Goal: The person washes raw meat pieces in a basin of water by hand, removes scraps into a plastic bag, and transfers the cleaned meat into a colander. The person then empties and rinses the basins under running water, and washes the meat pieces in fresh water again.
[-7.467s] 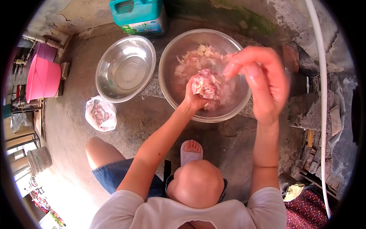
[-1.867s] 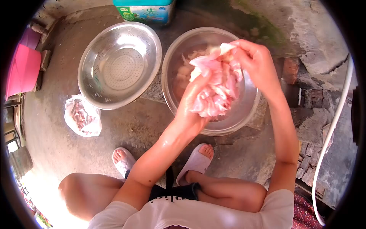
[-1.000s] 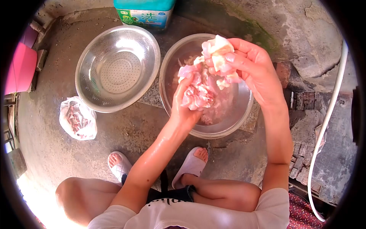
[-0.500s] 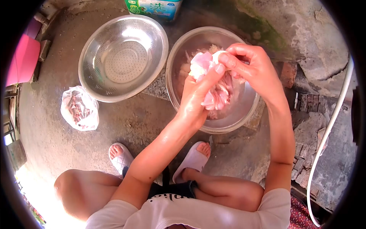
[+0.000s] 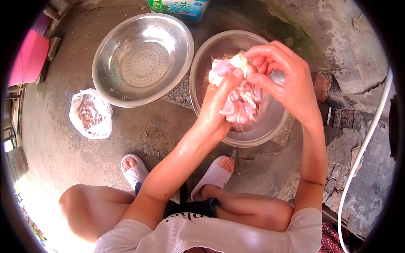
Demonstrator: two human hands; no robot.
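Observation:
Pale pink raw meat, apparently chicken pieces, lies bunched in my left hand, with its thumb pressed on top. A yellowish-white lump sticks up from the upper end of the bunch. Beside that lump, my right hand has its thumb and forefinger apart, fingertips at the meat and the other fingers curled. Both hands are wet and over a metal basin. More pale pieces show in the basin, partly hidden by my hands.
To the left stands a perforated metal colander. A white plastic bag with reddish scraps sits below it. Behind is a blue-green detergent container. A pink tub is far left; a white hose runs along the right.
My right thumb and forefinger have spread from a pinch on the meat, and the thumb has moved lower. My left hand still grips the bunch. The whole view has shifted slightly.

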